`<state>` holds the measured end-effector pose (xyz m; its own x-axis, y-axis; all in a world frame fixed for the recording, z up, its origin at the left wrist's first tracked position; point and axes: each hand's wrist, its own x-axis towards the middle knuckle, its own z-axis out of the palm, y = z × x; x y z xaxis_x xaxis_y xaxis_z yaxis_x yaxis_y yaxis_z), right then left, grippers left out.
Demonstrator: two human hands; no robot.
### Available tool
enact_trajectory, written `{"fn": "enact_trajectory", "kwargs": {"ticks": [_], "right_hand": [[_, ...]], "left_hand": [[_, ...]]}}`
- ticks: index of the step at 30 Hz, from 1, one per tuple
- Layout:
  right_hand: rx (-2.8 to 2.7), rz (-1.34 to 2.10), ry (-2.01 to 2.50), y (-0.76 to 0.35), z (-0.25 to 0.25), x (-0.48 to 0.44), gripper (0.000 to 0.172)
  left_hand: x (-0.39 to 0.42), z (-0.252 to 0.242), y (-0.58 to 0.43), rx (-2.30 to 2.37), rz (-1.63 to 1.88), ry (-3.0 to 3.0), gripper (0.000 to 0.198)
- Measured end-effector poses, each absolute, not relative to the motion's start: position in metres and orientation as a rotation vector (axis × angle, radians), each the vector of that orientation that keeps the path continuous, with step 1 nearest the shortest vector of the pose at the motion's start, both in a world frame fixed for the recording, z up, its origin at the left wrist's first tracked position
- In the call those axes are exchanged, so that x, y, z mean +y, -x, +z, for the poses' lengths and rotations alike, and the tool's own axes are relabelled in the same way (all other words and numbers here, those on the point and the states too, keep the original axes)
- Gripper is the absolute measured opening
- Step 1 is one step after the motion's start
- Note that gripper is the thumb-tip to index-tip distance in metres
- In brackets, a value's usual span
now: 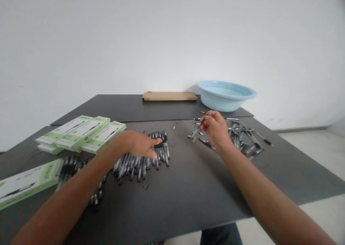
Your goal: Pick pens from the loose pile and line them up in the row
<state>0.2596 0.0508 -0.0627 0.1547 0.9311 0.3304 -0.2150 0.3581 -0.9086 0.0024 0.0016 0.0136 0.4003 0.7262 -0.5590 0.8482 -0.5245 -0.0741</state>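
A plain white wall (134, 40) rises behind a dark table (178, 202). Against its far edge lies a flat cardboard piece (169, 96), with a pale blue basin (226, 103) at the far right corner. Green-and-white boxes (83, 132) are stacked toward the left edge; another box (27, 182) lies nearer the left corner, beside a blurred bundle of pens (67, 169) partly hidden by the forearm.

The left hand (141, 144) is nearly closed, with a dark-gripped pen (159, 145) jutting out between thumb and forefinger, just above the row of pens (136, 166) at mid-table. The right hand (217, 128) pinches a slim pen (197, 129) at a slant between thumb and fingertips, the other fingers curled. Beside it, toward the right edge, loose pens (245, 141) lie scattered at all angles.
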Motion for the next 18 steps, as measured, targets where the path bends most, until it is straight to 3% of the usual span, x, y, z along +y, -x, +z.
{"fn": "enact_trajectory", "kwargs": {"ticks": [18], "right_hand": [[-1.115, 1.415, 0.437, -0.238, -0.065, 0.013, 0.014]], "left_hand": [[0.015, -0.001, -0.007, 1.25, -0.859, -2.31, 0.073]]}}
